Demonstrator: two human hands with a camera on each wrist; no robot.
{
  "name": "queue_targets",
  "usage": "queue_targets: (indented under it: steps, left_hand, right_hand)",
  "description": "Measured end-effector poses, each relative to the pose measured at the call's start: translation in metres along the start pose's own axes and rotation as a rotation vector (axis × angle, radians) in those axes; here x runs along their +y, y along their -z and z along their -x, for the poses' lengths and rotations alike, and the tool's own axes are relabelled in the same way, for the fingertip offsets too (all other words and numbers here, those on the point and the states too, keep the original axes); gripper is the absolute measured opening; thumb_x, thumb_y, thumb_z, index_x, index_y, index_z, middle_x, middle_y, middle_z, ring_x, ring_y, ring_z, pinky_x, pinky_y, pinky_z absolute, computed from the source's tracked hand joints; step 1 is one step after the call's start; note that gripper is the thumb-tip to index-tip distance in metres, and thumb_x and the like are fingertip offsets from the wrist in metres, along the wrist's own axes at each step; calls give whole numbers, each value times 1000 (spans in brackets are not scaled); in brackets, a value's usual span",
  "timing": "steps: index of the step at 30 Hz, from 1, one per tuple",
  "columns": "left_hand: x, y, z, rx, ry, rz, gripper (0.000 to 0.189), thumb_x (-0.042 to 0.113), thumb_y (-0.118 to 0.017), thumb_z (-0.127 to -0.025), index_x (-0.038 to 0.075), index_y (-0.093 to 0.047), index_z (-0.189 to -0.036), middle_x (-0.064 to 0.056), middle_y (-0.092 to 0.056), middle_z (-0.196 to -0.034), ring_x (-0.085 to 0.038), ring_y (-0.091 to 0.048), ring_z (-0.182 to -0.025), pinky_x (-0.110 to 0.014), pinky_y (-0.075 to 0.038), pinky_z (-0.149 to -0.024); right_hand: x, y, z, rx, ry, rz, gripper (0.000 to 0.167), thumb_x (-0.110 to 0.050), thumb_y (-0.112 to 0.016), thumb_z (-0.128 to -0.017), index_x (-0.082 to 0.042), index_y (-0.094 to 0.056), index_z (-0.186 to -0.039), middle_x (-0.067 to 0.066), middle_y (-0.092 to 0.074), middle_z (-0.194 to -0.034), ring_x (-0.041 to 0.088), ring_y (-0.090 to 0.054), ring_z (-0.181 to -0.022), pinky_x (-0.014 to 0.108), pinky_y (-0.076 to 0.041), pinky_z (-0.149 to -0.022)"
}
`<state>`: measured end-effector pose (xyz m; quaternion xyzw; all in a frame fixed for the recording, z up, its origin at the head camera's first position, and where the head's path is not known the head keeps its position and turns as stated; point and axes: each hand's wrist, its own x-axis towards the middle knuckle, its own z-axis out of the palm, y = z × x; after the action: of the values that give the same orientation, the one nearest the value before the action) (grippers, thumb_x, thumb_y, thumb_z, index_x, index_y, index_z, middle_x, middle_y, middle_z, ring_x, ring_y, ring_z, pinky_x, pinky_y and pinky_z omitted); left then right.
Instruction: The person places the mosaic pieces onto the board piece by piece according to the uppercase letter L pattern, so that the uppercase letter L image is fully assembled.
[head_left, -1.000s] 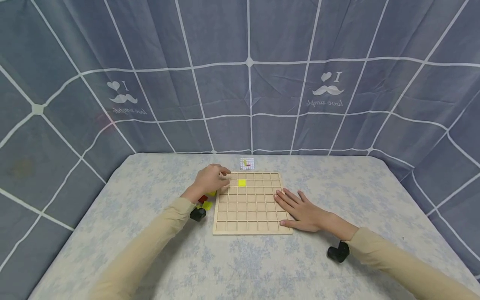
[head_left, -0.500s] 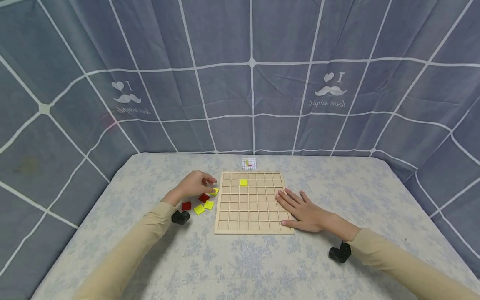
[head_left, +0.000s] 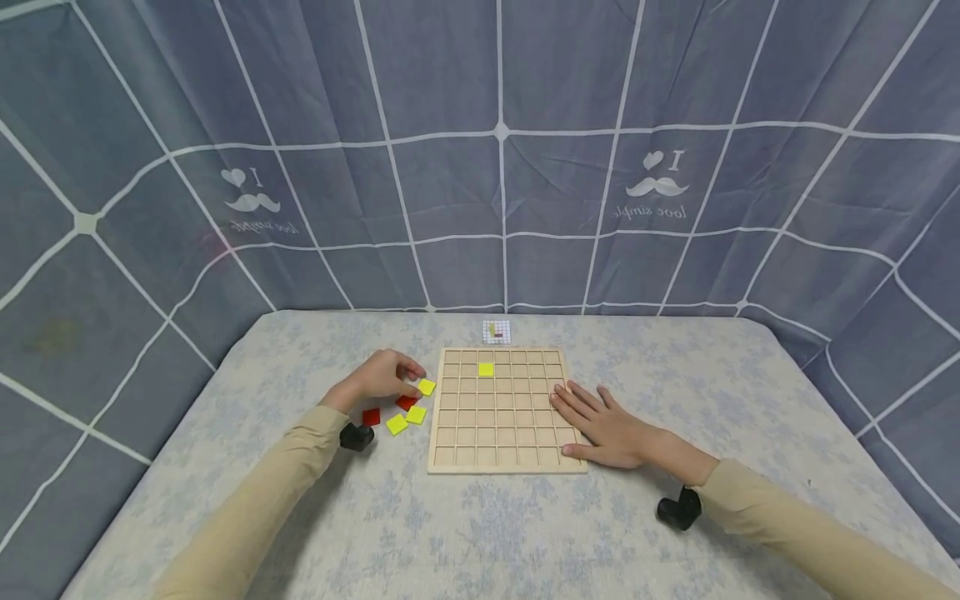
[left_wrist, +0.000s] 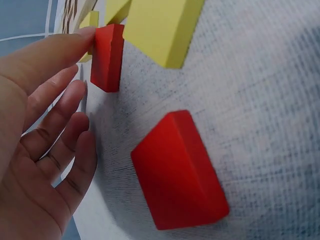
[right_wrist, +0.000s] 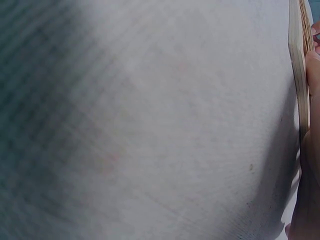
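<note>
My left hand hovers over loose square tiles left of the wooden grid board. Its thumb reaches past a red tile toward a yellow tile near the board's edge; whether it touches either cannot be told. In the left wrist view the other fingers bend loosely, with no tile held between them. One yellow tile lies in a cell of the board's upper left part. My right hand rests with spread fingers on the board's right edge. Only a sliver of it shows in the right wrist view.
Beside the left wrist lie another red tile and two more yellow tiles, one of them nearest me. A small printed grid card lies behind the board. A tiled-pattern curtain surrounds the table's back and sides.
My left hand has moved from the board's upper left corner back leftward to the loose tiles, then dipped slightly. My right hand stays on the board's edge.
</note>
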<state>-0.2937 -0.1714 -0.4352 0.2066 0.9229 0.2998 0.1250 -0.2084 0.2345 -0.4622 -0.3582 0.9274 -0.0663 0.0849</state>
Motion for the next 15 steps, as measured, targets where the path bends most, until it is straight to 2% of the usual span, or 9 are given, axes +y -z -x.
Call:
queue_targets:
  steps: [5, 9, 15]
  left_hand:
    - [-1, -1, -1, -9, -1, -2, 31, 16, -78, -79, 5, -73, -107, -10, -69, -105, -18, -60, -92, -31, -50, -79]
    - [0, -1, -2, -6, -6, -26, 28, 17, -79, -79, 7, -74, -104, -7, -70, -104, -17, -60, -91, -31, -50, -79]
    - [-1, -3, -1, 29, 3, -73, 24, 22, -79, -79, 11, -75, -100, -4, -69, -100, -17, -61, -89, -33, -51, -80]
  right_hand:
    - [-1, 0, 1, 7, 3, -7, 78, -53, -43, -98, -12, -11, -156, 11, -6, -163, 35, -3, -150, 67, -6, -112]
    - [-1, 0, 1, 22, 12, -11, 78, -51, -45, -98, -10, -13, -155, 13, -8, -162, 37, -6, -149, 68, -7, -111]
    - [-2, 0, 1, 30, 19, -9, 77, -51, -45, -98, -10, -13, -155, 14, -9, -162, 37, -6, -149, 67, -8, -112]
